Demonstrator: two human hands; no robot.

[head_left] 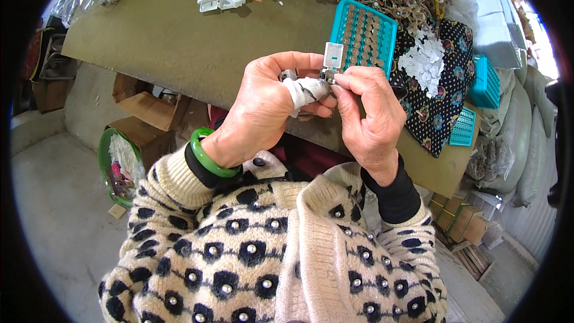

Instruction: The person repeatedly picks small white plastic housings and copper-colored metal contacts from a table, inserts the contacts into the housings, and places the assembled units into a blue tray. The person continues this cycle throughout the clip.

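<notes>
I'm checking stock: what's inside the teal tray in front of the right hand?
The teal tray holds rows of small round brownish pieces. Whatever the right hand and white case cover can't be seen.

Over the near edge of the desk (179,33), we hold a white case (333,54) between our left hand (261,97) and right hand (376,106); a teal tray (387,45) lies beyond.

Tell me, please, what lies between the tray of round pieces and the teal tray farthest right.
In the head view, black patterned cloth lies there, bearing a heap of white flakes.
</notes>
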